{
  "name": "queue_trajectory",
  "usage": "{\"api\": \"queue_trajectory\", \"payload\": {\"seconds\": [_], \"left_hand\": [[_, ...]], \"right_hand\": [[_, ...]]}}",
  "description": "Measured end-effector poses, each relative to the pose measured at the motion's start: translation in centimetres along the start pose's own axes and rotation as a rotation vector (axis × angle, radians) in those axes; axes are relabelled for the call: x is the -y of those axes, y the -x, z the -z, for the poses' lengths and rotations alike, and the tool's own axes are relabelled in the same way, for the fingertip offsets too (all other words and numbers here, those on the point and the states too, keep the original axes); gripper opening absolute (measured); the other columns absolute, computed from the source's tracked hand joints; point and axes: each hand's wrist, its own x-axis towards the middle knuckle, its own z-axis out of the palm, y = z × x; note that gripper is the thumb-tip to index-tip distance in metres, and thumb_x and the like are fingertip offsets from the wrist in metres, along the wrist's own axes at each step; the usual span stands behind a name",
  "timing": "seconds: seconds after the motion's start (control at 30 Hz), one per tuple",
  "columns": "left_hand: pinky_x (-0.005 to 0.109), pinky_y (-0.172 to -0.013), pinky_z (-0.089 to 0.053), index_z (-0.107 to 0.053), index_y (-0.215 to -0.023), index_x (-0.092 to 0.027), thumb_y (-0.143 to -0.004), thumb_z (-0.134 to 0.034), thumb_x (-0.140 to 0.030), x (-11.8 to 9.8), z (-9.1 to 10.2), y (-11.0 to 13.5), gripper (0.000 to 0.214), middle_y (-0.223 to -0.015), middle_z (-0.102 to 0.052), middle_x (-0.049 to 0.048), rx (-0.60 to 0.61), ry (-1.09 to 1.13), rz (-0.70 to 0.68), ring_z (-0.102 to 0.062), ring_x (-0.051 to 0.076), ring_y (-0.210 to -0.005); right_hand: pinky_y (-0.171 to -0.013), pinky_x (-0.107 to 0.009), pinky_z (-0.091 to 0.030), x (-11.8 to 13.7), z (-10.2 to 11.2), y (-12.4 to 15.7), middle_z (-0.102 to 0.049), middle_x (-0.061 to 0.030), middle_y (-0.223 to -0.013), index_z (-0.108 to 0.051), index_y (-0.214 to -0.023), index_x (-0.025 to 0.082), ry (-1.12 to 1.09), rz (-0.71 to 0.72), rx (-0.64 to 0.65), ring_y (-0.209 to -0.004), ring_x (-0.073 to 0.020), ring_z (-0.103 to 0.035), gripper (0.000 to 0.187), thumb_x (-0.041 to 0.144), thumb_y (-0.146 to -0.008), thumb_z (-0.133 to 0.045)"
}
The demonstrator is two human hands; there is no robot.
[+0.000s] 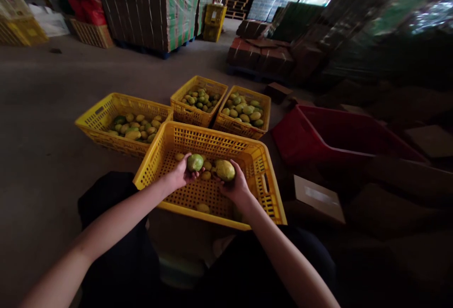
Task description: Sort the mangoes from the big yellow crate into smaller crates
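My left hand (181,174) is closed around a green mango (195,162) above the near yellow crate (215,134). To its right, my right hand (238,186) grips a yellow-green mango (225,170), held at about the same height. Below and between the hands, several smaller yellow mangoes (206,175) lie on the crate's perforated floor. Another mango (203,208) rests by the crate's near wall. My right forearm partly covers the near right corner, where a darker fruit is hard to make out.
Behind stand three more yellow crates holding fruit: a left crate (92,121), a middle crate (198,80) and a right crate (268,105). A red tub (300,138) and a cardboard box (318,197) are at right. Wrapped pallet stacks (141,10) stand farther back.
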Motion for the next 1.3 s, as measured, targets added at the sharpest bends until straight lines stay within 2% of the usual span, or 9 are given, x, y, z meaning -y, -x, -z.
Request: {"api": "queue_trajectory", "payload": {"seconds": [0.43, 0.5, 0.6, 0.7, 0.77, 0.9, 1.03, 1.17, 1.3], "left_hand": [[0.025, -0.038, -0.046, -0.064, -0.1, -0.011, -0.096, -0.035, -0.048, 0.1, -0.7, 0.7, 0.047, -0.059, -0.065, 0.0061, -0.085, -0.246, -0.033, -0.054, 0.015, -0.038], [0.026, -0.044, -0.05, -0.064, -0.099, -0.012, -0.095, -0.044, -0.044, 0.1, -0.7, 0.5, 0.038, -0.064, -0.067, 0.0061, -0.141, -0.249, -0.127, -0.058, 0.015, -0.044], [0.023, -0.058, -0.055, -0.066, -0.091, -0.014, -0.084, -0.066, -0.028, 0.1, -0.8, 0.7, 0.015, -0.078, -0.071, 0.0061, -0.176, -0.319, -0.439, -0.066, 0.015, -0.064], [0.019, -0.078, -0.054, -0.069, -0.091, -0.018, -0.061, -0.083, -0.008, -0.1, -0.9, 1.5, 0.034, -0.097, -0.07, 0.0042, -0.099, -0.467, -0.825, -0.065, 0.018, -0.098], [0.024, -0.088, -0.053, -0.071, -0.099, -0.021, -0.054, -0.087, -0.008, -0.1, -0.9, 2.3, 0.049, -0.11, -0.067, 0.0049, -0.003, -0.65, -1.031, -0.059, 0.022, -0.114], [0.036, -0.086, -0.057, -0.067, -0.113, -0.024, -0.062, -0.086, -0.027, -0.2, -0.7, 3.5, 0.055, -0.124, -0.056, 0.0092, 0.143, -1.078, -1.273, -0.055, 0.027, -0.116], [0.037, -0.086, -0.056, -0.066, -0.117, -0.024, -0.062, -0.085, -0.033, -0.8, -0.4, 3.6, 0.059, -0.122, -0.054, 0.0097, 0.204, -1.112, -1.18, -0.057, 0.026, -0.112], [0.039, -0.094, -0.051, -0.063, -0.105, -0.019, -0.057, -0.088, -0.029, -1.3, -0.4, 3.4, 0.055, -0.109, -0.062, 0.0071, 0.233, -0.856, -0.974, -0.061, 0.023, -0.105], [0.038, -0.077, -0.058, -0.057, -0.092, -0.018, -0.059, -0.087, -0.031, -1.1, -0.4, 3.6, 0.046, -0.101, -0.062, 0.0042, 0.249, -0.619, -0.784, -0.064, 0.023, -0.094]], "right_hand": [[-0.028, -0.018, -0.04, -0.4, -0.9, 0.8, -0.063, -0.0012, -0.056, -0.056, -0.084, 0.02, 0.105, 0.068, 0.013, -0.039, -0.0118, -0.053, 0.028, 0.046, -0.089, -0.05], [-0.034, -0.019, -0.046, -0.8, -0.9, 0.8, -0.066, 0.0003, -0.064, -0.058, -0.09, 0.021, 0.166, 0.221, 0.0, -0.047, -0.0128, -0.058, 0.021, 0.042, -0.084, -0.059], [-0.053, -0.021, -0.055, -1.3, -0.8, 1.1, -0.068, 0.0016, -0.079, -0.062, -0.094, 0.023, 0.366, 0.641, -0.015, -0.066, -0.0138, -0.063, 0.032, 0.031, -0.068, -0.079], [-0.074, -0.028, -0.056, -1.4, -0.5, 1.2, -0.068, -0.0005, -0.095, -0.065, -0.102, 0.025, 0.654, 1.059, -0.015, -0.087, -0.0188, -0.063, 0.056, 0.02, -0.051, -0.089], [-0.086, -0.036, -0.054, -1.4, -0.2, 1.1, -0.064, -0.0034, -0.109, -0.065, -0.109, 0.027, 0.821, 1.237, -0.013, -0.103, -0.0237, -0.059, 0.063, 0.021, -0.051, -0.088], [-0.093, -0.043, -0.052, -1.5, 0.3, 0.8, -0.057, -0.0064, -0.118, -0.061, -0.115, 0.027, 0.959, 1.423, -0.031, -0.112, -0.0257, -0.055, 0.061, 0.028, -0.059, -0.086], [-0.085, -0.037, -0.056, -1.4, 0.3, 1.4, -0.058, -0.0043, -0.119, -0.053, -0.118, 0.03, 0.751, 1.361, 0.105, -0.107, -0.0223, -0.06, 0.07, 0.028, -0.057, -0.087], [-0.087, -0.035, -0.055, -0.5, 0.0, 2.5, -0.067, -0.0005, -0.107, -0.06, -0.107, 0.028, 0.63, 1.194, 0.251, -0.1, -0.0204, -0.064, 0.06, 0.022, -0.055, -0.088], [-0.092, -0.039, -0.053, 0.4, 0.1, 2.5, -0.071, -0.0018, -0.11, -0.065, -0.108, 0.026, 0.53, 0.987, 0.306, -0.102, -0.0233, -0.066, 0.063, 0.02, -0.05, -0.09]]}}
